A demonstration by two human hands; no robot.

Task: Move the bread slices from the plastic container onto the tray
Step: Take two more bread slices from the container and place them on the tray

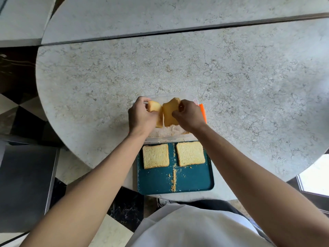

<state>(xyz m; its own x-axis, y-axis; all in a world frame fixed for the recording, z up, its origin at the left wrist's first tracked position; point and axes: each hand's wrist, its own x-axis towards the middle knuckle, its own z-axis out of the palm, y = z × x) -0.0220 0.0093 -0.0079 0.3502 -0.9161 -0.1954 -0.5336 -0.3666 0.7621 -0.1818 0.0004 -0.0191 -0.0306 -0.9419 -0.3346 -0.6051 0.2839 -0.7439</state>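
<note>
Only one camera here, looking down from the person's head. The teal tray [192,182] sits at the near edge of the round stone table [231,77], its near rim about level with the table's edge, and the whole near half of it is bare apart from a line of crumbs [174,179], so plenty of room left there. The clear plastic container [165,138] butts right up against the tray's far rim, with an orange lid edge [203,113] showing on its right. Count: four slices total. Two lie flat side by side on the tray's far half, left slice [155,156] and right slice [190,153], apart. Two more are up over the container: the left hand [140,116] pinches one slice [154,111], the right hand [189,115] pinches the other [170,111], fingers closed on the bread. Lots of open table beyond. Checkered floor [21,111] below on the left.
</note>
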